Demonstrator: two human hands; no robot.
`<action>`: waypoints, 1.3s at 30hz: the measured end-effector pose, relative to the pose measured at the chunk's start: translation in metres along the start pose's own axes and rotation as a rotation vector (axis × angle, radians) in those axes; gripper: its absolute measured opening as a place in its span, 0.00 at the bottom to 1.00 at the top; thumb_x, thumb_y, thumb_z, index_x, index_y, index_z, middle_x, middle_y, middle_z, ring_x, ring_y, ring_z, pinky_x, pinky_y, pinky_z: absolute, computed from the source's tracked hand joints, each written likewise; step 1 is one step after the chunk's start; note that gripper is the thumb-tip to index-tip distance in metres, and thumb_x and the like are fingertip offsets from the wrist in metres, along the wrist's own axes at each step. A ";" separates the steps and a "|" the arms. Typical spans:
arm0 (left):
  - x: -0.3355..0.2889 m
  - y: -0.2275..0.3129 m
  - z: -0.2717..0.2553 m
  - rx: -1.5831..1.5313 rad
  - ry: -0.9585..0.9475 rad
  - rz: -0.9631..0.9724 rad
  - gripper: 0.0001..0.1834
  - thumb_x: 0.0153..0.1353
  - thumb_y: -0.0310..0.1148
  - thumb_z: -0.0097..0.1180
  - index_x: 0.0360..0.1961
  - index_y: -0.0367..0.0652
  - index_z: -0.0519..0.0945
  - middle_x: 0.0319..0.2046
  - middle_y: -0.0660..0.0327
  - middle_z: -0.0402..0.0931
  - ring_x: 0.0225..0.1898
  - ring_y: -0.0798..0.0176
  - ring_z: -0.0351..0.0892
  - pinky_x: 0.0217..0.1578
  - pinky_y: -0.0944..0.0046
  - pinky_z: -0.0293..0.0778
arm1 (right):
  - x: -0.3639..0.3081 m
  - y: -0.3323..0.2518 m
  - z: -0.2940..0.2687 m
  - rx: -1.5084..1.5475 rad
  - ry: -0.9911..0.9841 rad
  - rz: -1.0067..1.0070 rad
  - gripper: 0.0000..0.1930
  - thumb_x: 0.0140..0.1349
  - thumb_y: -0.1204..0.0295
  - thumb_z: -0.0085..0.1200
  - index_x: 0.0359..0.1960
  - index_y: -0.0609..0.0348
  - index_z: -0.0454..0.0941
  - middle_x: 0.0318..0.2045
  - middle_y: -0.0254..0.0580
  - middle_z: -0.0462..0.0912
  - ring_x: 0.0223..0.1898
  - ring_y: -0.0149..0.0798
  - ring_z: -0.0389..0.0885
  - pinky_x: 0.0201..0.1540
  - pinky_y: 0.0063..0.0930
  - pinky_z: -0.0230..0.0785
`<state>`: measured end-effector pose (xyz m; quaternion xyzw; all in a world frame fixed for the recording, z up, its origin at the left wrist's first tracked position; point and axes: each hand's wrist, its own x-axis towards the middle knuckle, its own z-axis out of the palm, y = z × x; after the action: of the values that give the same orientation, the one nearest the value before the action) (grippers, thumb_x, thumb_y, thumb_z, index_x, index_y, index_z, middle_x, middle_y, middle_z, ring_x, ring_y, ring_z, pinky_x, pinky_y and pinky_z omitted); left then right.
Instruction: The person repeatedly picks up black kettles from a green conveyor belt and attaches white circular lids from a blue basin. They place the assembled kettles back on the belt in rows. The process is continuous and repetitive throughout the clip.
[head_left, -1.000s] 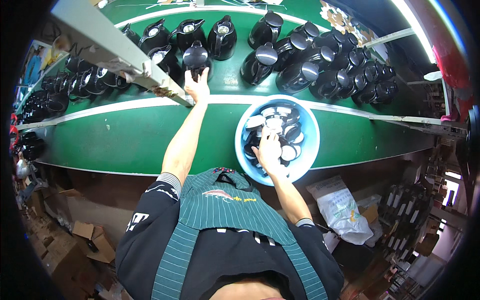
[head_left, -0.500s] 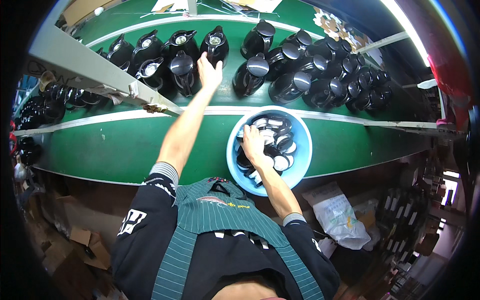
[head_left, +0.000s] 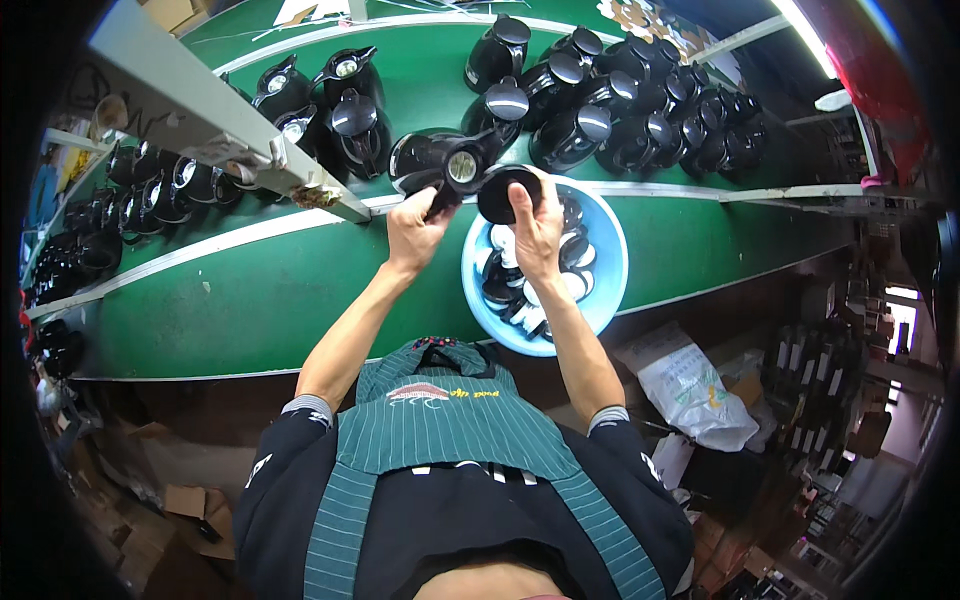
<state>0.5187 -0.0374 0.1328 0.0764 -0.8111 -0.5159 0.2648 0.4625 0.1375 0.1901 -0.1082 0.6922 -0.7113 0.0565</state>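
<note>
My left hand (head_left: 414,232) grips a black jug (head_left: 428,158) by its handle. The jug is tipped on its side, and its uncovered mouth with a shiny inner wall points to the right. Close by that mouth, my right hand (head_left: 540,228) holds a round black lid (head_left: 499,196) between thumb and fingers. A narrow gap seems to separate lid and jug. Below my right hand is a light blue basin (head_left: 614,275), holding several black-and-white lids (head_left: 522,312).
Lidded black jugs (head_left: 570,138) crowd the right side of the green bench (head_left: 250,300). Uncovered jugs (head_left: 283,88) stand at the left, beside one lidded jug (head_left: 356,130). A grey metal post (head_left: 215,110) slants across the left. A white bag (head_left: 690,390) lies below the bench at right.
My left hand has taken an uncovered jug from the row and brought it nearer, tilting it. My right hand has lifted a lid out of the basin to the jug's mouth.
</note>
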 end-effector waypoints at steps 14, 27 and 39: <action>-0.029 0.031 -0.029 0.297 -0.326 0.362 0.13 0.49 0.27 0.70 0.29 0.44 0.74 0.25 0.54 0.75 0.30 0.46 0.80 0.32 0.52 0.74 | -0.052 -0.048 -0.020 -0.578 -0.091 -0.041 0.41 0.58 0.58 0.77 0.67 0.66 0.71 0.55 0.56 0.82 0.45 0.42 0.90 0.41 0.31 0.84; -0.027 0.048 -0.021 0.324 -0.567 0.338 0.10 0.52 0.27 0.67 0.32 0.44 0.76 0.27 0.55 0.79 0.33 0.46 0.84 0.33 0.49 0.77 | -0.061 -0.043 -0.058 -0.823 -0.270 -0.250 0.41 0.50 0.70 0.80 0.66 0.56 0.72 0.56 0.53 0.84 0.55 0.51 0.87 0.56 0.39 0.81; -0.023 0.048 -0.023 0.430 -0.622 0.409 0.12 0.49 0.27 0.69 0.33 0.44 0.77 0.28 0.55 0.80 0.33 0.47 0.85 0.33 0.50 0.79 | -0.047 -0.008 -0.071 -0.212 -0.133 0.831 0.35 0.76 0.41 0.47 0.35 0.68 0.84 0.19 0.48 0.86 0.17 0.33 0.85 0.26 0.25 0.82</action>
<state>0.5570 -0.0244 0.1747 -0.1918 -0.9398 -0.2707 0.0825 0.4921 0.2175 0.1930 0.1288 0.7410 -0.5444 0.3714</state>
